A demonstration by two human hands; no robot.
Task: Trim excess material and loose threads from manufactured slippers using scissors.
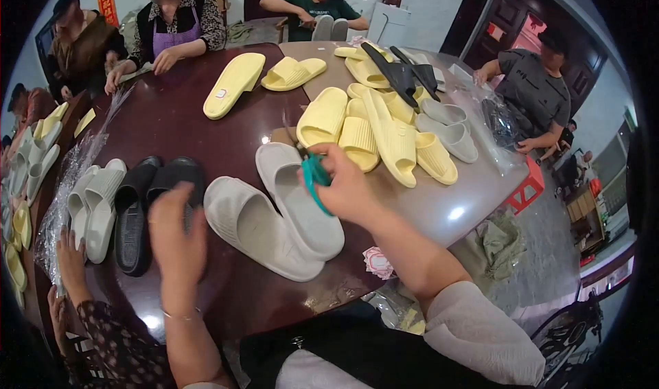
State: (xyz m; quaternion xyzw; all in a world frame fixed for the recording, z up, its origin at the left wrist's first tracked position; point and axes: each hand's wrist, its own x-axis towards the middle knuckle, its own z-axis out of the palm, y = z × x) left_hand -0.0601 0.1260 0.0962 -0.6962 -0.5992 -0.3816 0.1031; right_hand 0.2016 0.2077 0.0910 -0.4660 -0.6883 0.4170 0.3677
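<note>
while the right hand (340, 186) of the person is closed around the green handle of the scissors (317, 179), the big grey slippers (271, 227) lie under and beside it on the dark, shiny surface (233, 296). these two slippers touch each other, and the scissors are above the one on the right side, near its strap; their blades are difficult to see. to the left of the big grey slippers, the left hand (177, 231) is above one of the black slippers (132, 217) and covers a part of it. this hand is blurred, so i cannot tell if its fingers are spread or pinching something, nor if it touches the slipper.

farther to the left of the big grey slippers are the ribbed pale slippers (106, 203), and the hand of a co-worker (72, 258) is at their near end, beside clear plastic (58, 210). beyond the big grey slippers and to their right, there is a heap of yellow slippers (388, 135), on which a dark pair (391, 73) is resting. just to the right of the big grey slippers, near the edge, lie some pink and white labels (377, 262).
</note>
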